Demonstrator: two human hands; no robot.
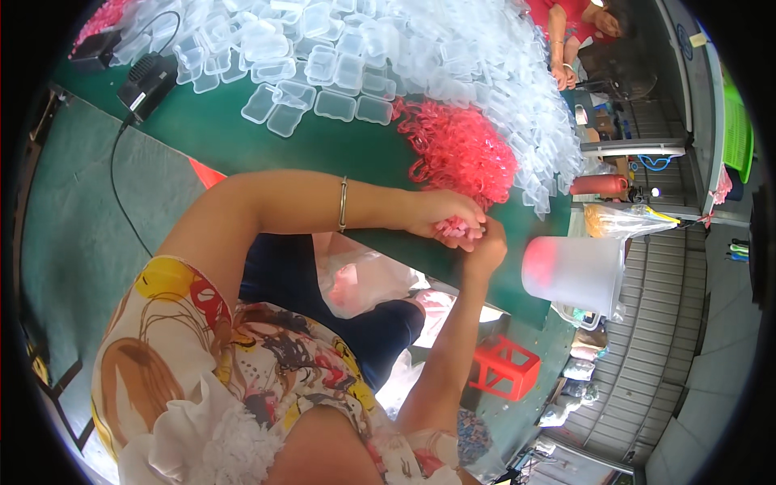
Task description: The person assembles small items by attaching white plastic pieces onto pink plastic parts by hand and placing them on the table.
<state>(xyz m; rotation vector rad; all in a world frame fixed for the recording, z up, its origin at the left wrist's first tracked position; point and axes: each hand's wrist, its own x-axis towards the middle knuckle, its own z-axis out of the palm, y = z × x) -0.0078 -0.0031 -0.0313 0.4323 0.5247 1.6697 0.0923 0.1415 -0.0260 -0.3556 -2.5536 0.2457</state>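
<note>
At frame centre, left hand (440, 214) and right hand (485, 246) pressed together, pinching pink rings (459, 229) at green table (323, 145) edge. Risk: loosened grip drops rings off edge to floor.

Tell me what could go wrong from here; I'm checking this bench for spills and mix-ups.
1. Both hands, left hand and right hand, work a pink bundle right at the green table edge; a dropped piece would likely fall to the floor.
2. The translucent bucket stands near the table's edge and might be knocked off.
3. The clear lids touch the pink loop pile, so they may tangle.
</note>
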